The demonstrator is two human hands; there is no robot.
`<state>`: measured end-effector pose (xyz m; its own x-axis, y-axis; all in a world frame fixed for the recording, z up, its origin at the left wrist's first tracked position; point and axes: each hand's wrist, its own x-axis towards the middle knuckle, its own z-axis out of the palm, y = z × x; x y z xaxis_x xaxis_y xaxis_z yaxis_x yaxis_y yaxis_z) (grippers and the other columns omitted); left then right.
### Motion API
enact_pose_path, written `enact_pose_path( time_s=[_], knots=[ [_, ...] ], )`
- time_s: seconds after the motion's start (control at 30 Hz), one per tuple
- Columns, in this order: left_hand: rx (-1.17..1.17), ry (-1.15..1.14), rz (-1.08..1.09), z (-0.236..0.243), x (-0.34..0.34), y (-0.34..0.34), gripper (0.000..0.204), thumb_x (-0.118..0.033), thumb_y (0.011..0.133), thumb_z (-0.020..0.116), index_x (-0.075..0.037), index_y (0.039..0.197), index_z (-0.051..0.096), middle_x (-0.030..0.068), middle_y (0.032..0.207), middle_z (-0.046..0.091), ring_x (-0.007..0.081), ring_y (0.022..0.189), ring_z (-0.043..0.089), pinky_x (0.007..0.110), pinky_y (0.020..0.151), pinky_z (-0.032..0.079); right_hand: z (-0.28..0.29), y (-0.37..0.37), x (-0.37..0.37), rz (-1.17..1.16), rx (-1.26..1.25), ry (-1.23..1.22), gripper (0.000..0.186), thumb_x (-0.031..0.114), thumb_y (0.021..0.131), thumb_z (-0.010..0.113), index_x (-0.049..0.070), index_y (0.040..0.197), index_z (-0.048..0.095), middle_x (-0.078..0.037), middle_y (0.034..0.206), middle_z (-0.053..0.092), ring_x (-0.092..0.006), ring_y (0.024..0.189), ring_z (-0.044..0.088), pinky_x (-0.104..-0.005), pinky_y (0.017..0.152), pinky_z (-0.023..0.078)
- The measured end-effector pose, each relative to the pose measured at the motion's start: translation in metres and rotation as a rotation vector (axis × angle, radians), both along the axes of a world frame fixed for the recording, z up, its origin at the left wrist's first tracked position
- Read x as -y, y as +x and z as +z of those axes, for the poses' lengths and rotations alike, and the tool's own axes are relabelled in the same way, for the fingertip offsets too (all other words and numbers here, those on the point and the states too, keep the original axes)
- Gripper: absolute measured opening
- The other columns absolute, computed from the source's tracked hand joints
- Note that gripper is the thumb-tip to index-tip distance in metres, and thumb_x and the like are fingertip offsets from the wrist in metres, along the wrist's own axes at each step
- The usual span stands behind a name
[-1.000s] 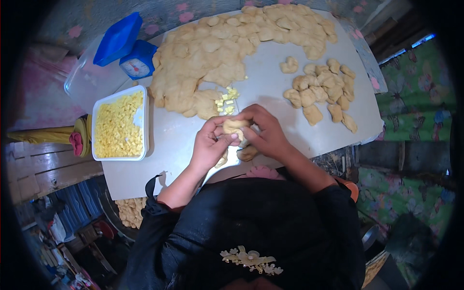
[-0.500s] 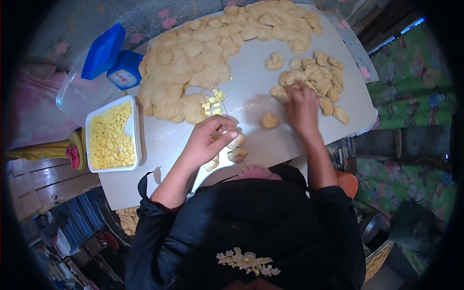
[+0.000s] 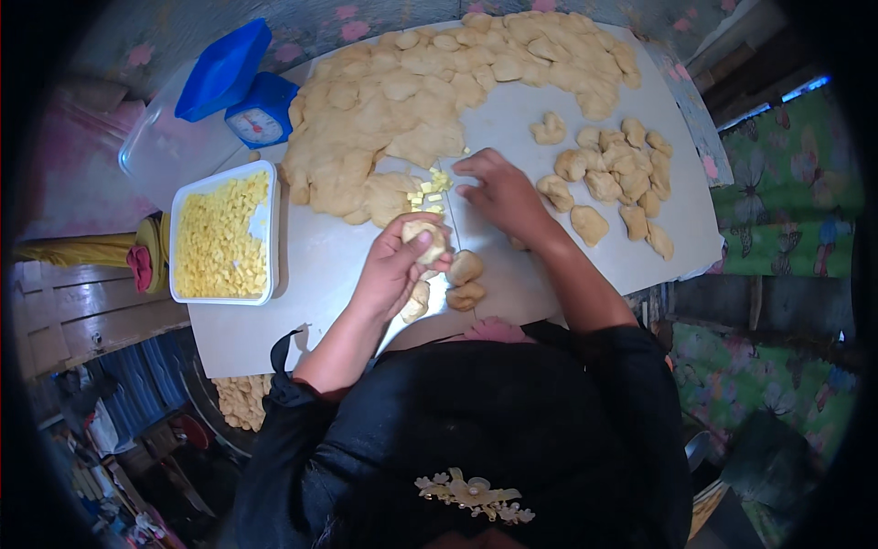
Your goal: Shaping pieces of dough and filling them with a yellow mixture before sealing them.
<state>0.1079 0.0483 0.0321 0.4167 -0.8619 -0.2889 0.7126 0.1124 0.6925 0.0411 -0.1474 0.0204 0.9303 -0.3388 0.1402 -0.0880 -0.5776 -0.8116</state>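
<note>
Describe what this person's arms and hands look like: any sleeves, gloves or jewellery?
Both hands are bare: no gloves, and no rings or bracelets that I can make out on the left hand or the right hand. The black sleeves are pushed up near the elbows, leaving the forearms uncovered.

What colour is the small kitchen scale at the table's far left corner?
Blue, with a white dial face: the kitchen scale shows clearly in the head view.

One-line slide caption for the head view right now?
Left hand cups a dough piece while right hand reaches the yellow cubes on the board.
</note>
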Motion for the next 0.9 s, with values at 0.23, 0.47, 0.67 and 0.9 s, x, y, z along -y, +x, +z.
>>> enact_pose_path(
  time_s=[0.23,0.47,0.67,0.9],
  knots=[
    [-0.113,-0.044,0.267,0.002,-0.028,0.017,0.042,0.005,0.082,0.04,0.005,0.125,0.041,0.0178,0.112,0.053,0.0308,0.095,0.061,0.037,0.087,0.053,-0.013,0.014,0.0,0.008,-0.163,0.042,0.023,0.006,0.074,0.059,0.007,0.097,0.062,-0.013,0.089,0.061,-0.0303,0.085,0.059,-0.0385,0.074,0.047],
    [-0.033,-0.014,0.228,-0.005,-0.019,0.024,0.045,0.006,0.083,0.046,0.004,0.127,0.04,0.0159,0.112,0.055,0.0261,0.102,0.058,0.035,0.092,0.048,-0.015,-0.006,0.011,-0.051,-0.182,-0.198,0.023,0.008,0.074,0.057,0.006,0.096,0.062,-0.014,0.09,0.062,-0.0296,0.08,0.06,-0.0352,0.072,0.048],
    [0.002,-0.017,0.235,0.003,-0.001,0.015,0.05,0.005,0.083,0.059,0.002,0.129,0.041,0.012,0.111,0.057,0.016,0.1,0.059,0.026,0.088,0.048,0.016,-0.02,-0.01,-0.245,-0.095,0.18,0.018,0.001,0.077,0.063,0.005,0.094,0.064,-0.007,0.084,0.062,-0.0147,0.074,0.06,-0.0281,0.068,0.048],
    [0.198,-0.037,0.144,0.011,0.003,0.002,0.056,0.003,0.084,0.059,0.0,0.135,0.037,0.0114,0.115,0.057,0.0146,0.105,0.056,0.026,0.09,0.046,0.041,-0.013,-0.042,0.057,0.304,0.111,0.019,0.009,0.072,0.075,0.006,0.089,0.067,-0.005,0.079,0.061,-0.013,0.072,0.057,-0.0262,0.067,0.047]
  ],
)
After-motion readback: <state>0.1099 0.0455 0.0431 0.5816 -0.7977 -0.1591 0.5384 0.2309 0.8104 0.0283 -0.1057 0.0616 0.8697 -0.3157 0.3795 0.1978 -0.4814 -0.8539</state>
